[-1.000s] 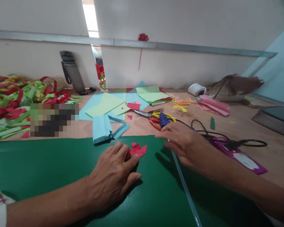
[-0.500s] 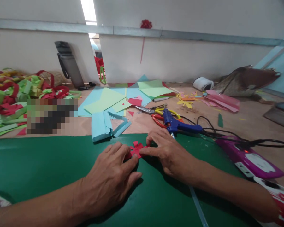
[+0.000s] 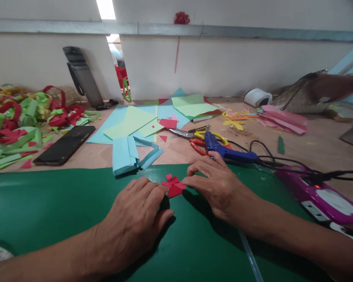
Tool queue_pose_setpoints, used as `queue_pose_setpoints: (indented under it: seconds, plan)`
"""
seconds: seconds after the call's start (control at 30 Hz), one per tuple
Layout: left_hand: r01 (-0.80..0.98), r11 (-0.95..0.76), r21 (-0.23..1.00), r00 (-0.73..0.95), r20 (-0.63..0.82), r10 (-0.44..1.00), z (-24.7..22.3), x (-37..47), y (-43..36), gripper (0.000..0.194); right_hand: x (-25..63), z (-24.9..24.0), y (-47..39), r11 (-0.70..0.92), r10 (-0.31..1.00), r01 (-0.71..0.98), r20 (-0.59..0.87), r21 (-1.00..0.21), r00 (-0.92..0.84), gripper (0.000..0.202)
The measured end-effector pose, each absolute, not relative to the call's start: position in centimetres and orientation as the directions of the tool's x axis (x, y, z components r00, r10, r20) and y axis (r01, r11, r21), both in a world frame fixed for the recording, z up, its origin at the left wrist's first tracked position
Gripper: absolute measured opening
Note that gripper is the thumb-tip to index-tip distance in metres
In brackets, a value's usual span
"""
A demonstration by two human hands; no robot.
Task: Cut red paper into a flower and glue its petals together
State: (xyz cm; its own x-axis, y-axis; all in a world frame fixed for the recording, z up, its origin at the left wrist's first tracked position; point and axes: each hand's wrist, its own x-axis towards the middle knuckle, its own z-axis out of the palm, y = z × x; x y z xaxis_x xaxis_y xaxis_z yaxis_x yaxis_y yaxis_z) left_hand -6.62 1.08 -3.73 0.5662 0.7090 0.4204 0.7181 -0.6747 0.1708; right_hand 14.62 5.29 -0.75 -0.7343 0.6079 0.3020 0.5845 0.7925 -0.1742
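Observation:
A small red paper flower [image 3: 174, 189] with several petals lies on the green mat [image 3: 61, 203] between my hands. My left hand [image 3: 138, 219] presses the flower's left edge with its fingertips, the thumb lower and apart from it. On the other side, my right hand [image 3: 217, 188] pinches the tip of a right petal between thumb and forefinger. Just behind my right hand lies a blue glue gun [image 3: 232, 152]. A folded light-blue paper bag with a handle [image 3: 125, 158] sits behind my left hand. A clear glue stick [image 3: 250, 256] rests on the mat below my right forearm.
Scissors [image 3: 179, 133] with red and yellow handles lie beside the glue gun. Cables run to a purple power strip [image 3: 320, 196] at right. Coloured paper sheets [image 3: 129, 121], a phone [image 3: 65, 145], a grey bottle [image 3: 86, 80] and heaped paper strips [image 3: 14, 137] occupy the back and left.
A lower petal of the flower now shows wider, where my right thumb lay over it. My right thumb has drawn back rightward to the petal's tip. The view has shifted slightly.

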Motion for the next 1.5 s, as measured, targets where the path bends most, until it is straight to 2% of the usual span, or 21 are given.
queue_pose_setpoints:
  seconds: [0.13,0.23,0.3,0.37,0.47,0.57,0.77,1.13,1.33,1.5]
  plan:
    - [0.704,-0.690,0.170,0.579,0.425,0.696,-3.9,-6.7,1.1,0.013,14.8,-0.8,5.1,0.788,0.614,0.590,0.290,-0.176,-0.734,0.037]
    - [0.704,-0.657,0.270,0.548,0.382,0.744,-3.8,-6.8,1.3,0.010,14.7,-0.8,5.0,0.755,0.655,0.619,0.288,-0.216,-0.698,0.030]
    - [0.719,-0.566,0.403,0.481,0.300,0.824,-3.5,-6.8,1.6,0.010,14.5,-0.6,5.0,0.699,0.715,0.644,0.267,-0.310,-0.647,0.021]
    - [0.734,-0.453,0.506,0.404,0.211,0.890,-3.1,-6.6,1.9,0.008,14.3,-0.4,5.2,0.609,0.782,0.665,0.186,-0.433,-0.595,0.014]
    - [0.752,-0.367,0.548,0.350,0.140,0.926,-2.6,-6.1,2.3,0.005,13.8,0.0,5.6,0.488,0.839,0.705,0.055,-0.514,-0.541,0.010]
    - [0.761,-0.349,0.546,0.336,0.129,0.933,-2.5,-5.6,2.7,0.004,13.3,0.2,5.8,0.466,0.849,0.737,0.012,-0.491,-0.529,0.009]
    - [0.727,-0.367,0.581,0.327,0.178,0.928,-2.8,-5.1,3.1,0.013,12.7,0.2,5.9,0.525,0.821,0.752,0.003,-0.398,-0.571,0.014]
    - [0.682,-0.334,0.651,0.310,0.157,0.938,-2.5,-5.2,3.2,0.014,12.6,0.2,5.7,0.485,0.820,0.699,-0.003,-0.525,-0.572,0.011]
    - [0.664,-0.370,0.649,0.328,0.192,0.925,-2.5,-5.3,3.1,0.013,12.6,-0.1,5.7,0.539,0.813,0.713,0.054,-0.448,-0.580,0.018]
    - [0.667,-0.421,0.615,0.355,0.236,0.905,-2.8,-5.5,2.8,0.011,12.8,-0.1,5.6,0.552,0.806,0.709,0.062,-0.438,-0.589,0.017]
